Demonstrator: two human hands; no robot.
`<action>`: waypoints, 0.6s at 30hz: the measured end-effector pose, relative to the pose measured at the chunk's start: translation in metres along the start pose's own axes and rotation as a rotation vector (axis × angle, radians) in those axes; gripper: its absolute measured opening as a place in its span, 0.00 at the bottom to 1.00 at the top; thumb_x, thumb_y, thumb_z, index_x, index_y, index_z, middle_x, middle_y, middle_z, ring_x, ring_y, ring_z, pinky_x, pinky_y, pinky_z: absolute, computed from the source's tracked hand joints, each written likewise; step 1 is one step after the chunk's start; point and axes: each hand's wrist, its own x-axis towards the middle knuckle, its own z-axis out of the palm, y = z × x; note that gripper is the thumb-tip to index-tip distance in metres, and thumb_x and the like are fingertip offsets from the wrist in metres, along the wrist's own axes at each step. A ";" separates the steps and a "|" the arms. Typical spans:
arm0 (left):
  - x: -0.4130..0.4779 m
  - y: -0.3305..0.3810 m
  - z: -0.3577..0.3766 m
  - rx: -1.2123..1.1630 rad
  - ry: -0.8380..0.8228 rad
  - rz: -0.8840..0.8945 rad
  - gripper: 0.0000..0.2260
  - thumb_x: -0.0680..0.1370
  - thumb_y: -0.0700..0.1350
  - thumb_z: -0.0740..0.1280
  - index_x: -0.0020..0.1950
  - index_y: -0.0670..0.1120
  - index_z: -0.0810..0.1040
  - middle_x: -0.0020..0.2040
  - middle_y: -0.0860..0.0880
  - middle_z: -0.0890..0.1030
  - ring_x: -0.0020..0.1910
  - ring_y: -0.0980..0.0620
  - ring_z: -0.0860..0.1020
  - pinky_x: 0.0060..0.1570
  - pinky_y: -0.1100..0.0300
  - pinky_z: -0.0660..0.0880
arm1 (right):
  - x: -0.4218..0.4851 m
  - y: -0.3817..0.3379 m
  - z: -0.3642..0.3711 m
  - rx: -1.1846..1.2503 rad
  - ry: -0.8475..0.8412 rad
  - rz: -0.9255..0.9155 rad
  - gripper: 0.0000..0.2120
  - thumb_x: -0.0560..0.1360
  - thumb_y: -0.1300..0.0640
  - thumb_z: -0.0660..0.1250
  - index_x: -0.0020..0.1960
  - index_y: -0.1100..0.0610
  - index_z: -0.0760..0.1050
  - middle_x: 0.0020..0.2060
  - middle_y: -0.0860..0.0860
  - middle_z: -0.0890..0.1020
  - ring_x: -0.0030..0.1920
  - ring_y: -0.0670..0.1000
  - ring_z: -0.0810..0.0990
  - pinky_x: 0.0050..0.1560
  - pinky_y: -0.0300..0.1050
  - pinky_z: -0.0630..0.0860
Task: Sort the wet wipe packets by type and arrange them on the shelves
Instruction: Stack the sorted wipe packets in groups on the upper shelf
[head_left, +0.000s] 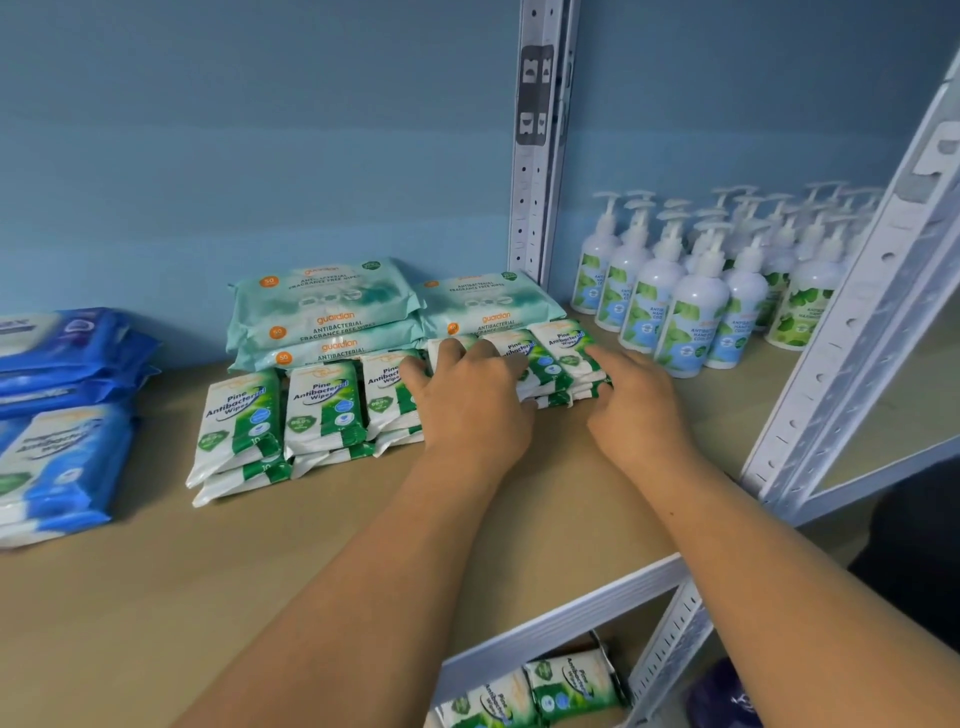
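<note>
The left hand (467, 402) and right hand (636, 402) grip the rightmost pine wipe packets (553, 351) on the shelf (311, 545), at six o'clock from the teal packs (488, 304); squaring the stack seems underway, and it next needs snugging toward nine o'clock.

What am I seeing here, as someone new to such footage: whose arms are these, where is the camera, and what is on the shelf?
No machine here: the grips are a person's bare hands, filmed by one camera worn on the head, looking forward and down. The left grip and right grip together hold a small stack of pine wipe packets at the right end of a row of the same packets on the wooden shelf. Behind lie teal Guardian packs, to the left blue packs, to the right pump bottles. More pine packets lie on the shelf below.
</note>
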 end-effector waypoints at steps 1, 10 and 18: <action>0.001 -0.001 0.000 -0.002 0.001 -0.001 0.16 0.74 0.59 0.69 0.60 0.59 0.79 0.57 0.54 0.78 0.62 0.45 0.70 0.59 0.41 0.60 | 0.001 0.000 -0.001 0.000 -0.028 0.028 0.31 0.70 0.71 0.63 0.71 0.57 0.74 0.58 0.61 0.79 0.58 0.64 0.77 0.58 0.58 0.77; -0.034 -0.010 -0.028 -0.223 0.141 0.094 0.25 0.71 0.60 0.69 0.68 0.58 0.75 0.67 0.53 0.74 0.64 0.48 0.74 0.60 0.46 0.64 | -0.028 -0.032 -0.045 -0.176 -0.216 0.067 0.40 0.77 0.54 0.63 0.82 0.51 0.44 0.73 0.60 0.66 0.73 0.64 0.61 0.75 0.60 0.60; -0.102 -0.022 -0.086 -0.308 -0.097 0.166 0.21 0.75 0.62 0.62 0.62 0.53 0.79 0.55 0.53 0.82 0.52 0.46 0.80 0.49 0.53 0.78 | -0.085 -0.058 -0.117 -0.212 -0.362 -0.091 0.25 0.81 0.48 0.59 0.77 0.49 0.64 0.55 0.54 0.81 0.59 0.59 0.77 0.58 0.53 0.75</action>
